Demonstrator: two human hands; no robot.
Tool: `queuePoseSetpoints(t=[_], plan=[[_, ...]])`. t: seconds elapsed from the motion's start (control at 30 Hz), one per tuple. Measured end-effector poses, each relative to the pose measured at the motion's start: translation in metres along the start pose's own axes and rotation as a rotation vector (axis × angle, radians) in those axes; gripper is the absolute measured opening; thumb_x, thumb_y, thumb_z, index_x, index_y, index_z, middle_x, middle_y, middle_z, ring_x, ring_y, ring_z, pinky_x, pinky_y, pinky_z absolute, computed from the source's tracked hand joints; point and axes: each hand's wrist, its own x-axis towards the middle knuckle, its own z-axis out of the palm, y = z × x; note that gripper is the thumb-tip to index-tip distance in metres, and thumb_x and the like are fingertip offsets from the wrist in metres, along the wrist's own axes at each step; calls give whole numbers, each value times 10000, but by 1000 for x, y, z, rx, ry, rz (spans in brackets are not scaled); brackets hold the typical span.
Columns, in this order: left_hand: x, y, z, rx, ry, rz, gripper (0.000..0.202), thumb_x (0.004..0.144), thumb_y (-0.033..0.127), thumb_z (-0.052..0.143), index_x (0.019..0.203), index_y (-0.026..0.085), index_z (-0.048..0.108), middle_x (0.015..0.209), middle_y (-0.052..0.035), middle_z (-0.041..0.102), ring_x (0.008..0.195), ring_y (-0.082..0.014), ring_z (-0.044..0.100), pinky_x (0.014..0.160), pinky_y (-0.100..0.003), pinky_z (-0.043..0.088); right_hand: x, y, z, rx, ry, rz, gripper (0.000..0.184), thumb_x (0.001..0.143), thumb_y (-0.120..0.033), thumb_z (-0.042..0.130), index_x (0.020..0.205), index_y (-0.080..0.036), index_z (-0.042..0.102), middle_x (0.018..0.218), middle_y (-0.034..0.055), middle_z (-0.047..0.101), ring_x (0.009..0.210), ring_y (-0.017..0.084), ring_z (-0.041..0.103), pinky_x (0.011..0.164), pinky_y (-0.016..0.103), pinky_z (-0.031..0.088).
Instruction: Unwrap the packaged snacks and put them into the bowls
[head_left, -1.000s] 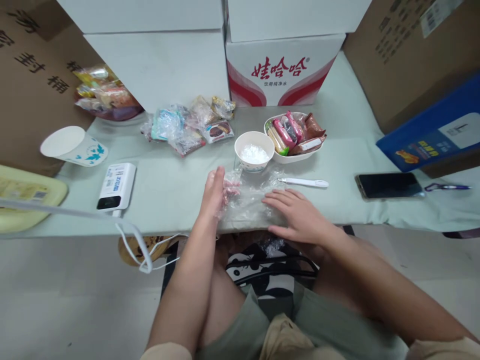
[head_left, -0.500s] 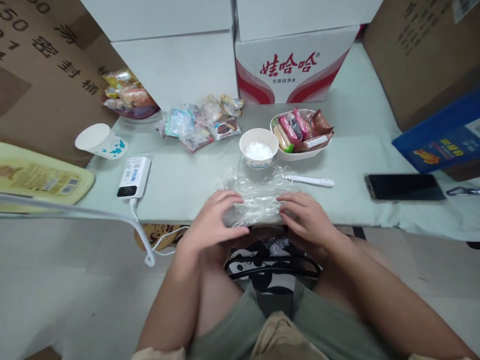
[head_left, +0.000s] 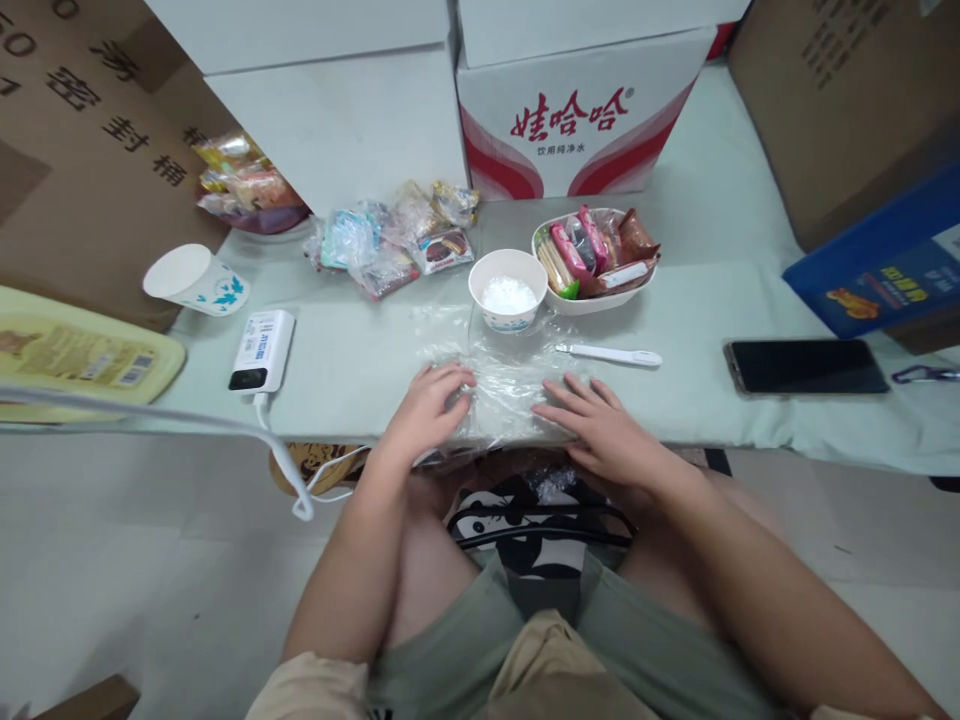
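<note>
A crinkled sheet of clear plastic film (head_left: 501, 395) lies at the table's front edge. My left hand (head_left: 427, 405) rests on its left side, fingers bent loosely and thumb apart. On the film's right side, my right hand (head_left: 596, 420) lies flat with its fingers spread. Just beyond the film stands a paper cup (head_left: 508, 308) with white, lumpy contents that I cannot identify. A white-handled knife or cutter (head_left: 611, 356) lies right of the film. Behind it, a white oval bowl (head_left: 600, 304) holds several wrapped snacks.
Packaged snacks (head_left: 382, 245) are piled left of the cup. Farther left are a tipped paper cup (head_left: 199, 282), a power bank (head_left: 262, 350) with a white cable, and a yellow bottle (head_left: 90, 345). A phone (head_left: 806, 367) lies right. White cartons (head_left: 570, 130) line the back.
The film now lies flatter and more spread out on the table. My hands have lowered onto it, and my right fingers have spread. The view has shifted slightly.
</note>
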Motion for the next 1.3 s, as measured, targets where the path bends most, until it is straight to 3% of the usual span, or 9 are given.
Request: queuePoseSetpoints(t=[0.2, 0.3, 0.4, 0.47, 0.6, 0.8, 0.9, 1.13, 1.3], plan=[[-3, -1, -15, -99, 147, -6, 215, 853, 270, 508, 948, 213, 693, 1186, -109, 704, 1203, -272, 616, 1104, -496, 408, 6, -12, -11, 258, 267, -106, 262, 916, -221, 504, 993, -267, 750, 1309, 86, 685, 1298, 301, 581, 1085, 578, 428], [-23, 20, -16, -129, -23, 104, 315, 819, 397, 635, 1068, 214, 694, 1223, -124, 690, 1208, -294, 616, 1087, -475, 450, 9, -17, -16, 522, 457, 117, 234, 915, -271, 511, 948, -244, 742, 957, 64, 781, 901, 231, 741, 835, 419, 591], [-36, 41, -3, 97, -134, 167, 713, 675, 349, 787, 1342, 206, 580, 1500, -151, 502, 1451, -376, 374, 1193, -543, 326, 13, -18, -20, 775, 567, 372, 239, 903, -373, 552, 928, -211, 727, 769, 35, 754, 608, 173, 694, 615, 328, 581], [-36, 46, 5, 165, -73, 153, 540, 764, 216, 667, 1300, 200, 611, 1528, -142, 473, 1465, -345, 364, 1198, -523, 328, 15, -16, -23, 883, 611, 457, 284, 884, -440, 587, 949, -196, 718, 746, 34, 743, 546, 150, 660, 544, 294, 546], [-27, 33, -5, -103, 63, 28, 200, 844, 227, 552, 940, 215, 726, 1210, -98, 709, 1144, -257, 660, 1039, -412, 499, 19, -7, -26, 953, 705, 556, 332, 826, -487, 667, 990, -199, 695, 719, 24, 735, 498, 129, 622, 493, 264, 497], [-17, 11, -21, -694, 256, -227, 232, 745, 365, 703, 893, 189, 670, 792, -53, 733, 745, -195, 721, 721, -307, 571, 24, 4, -22, 1068, 731, 565, 422, 744, -518, 742, 1020, -219, 634, 771, 15, 750, 534, 129, 631, 511, 254, 484], [-9, 8, -17, -902, 402, -361, 317, 728, 416, 708, 942, 203, 613, 795, -22, 700, 622, -132, 676, 575, -226, 520, 25, 3, -19, 1075, 645, 470, 425, 711, -529, 766, 972, -220, 635, 843, 27, 757, 660, 152, 676, 623, 289, 537], [-13, -5, -14, -737, 266, -155, 704, 495, 395, 898, 1113, 215, 612, 1336, -123, 598, 1191, -252, 605, 911, -329, 561, 29, 3, -13, 1060, 675, 510, 372, 766, -572, 676, 820, -207, 626, 779, 19, 713, 605, 133, 660, 578, 268, 526], [-12, -8, -12, -843, 520, -274, 408, 698, 547, 737, 717, 169, 587, 943, -83, 704, 814, -157, 672, 620, -221, 530, 38, 2, -8, 1054, 654, 584, 375, 784, -546, 601, 910, -194, 633, 801, 23, 711, 475, 97, 580, 442, 220, 423]])
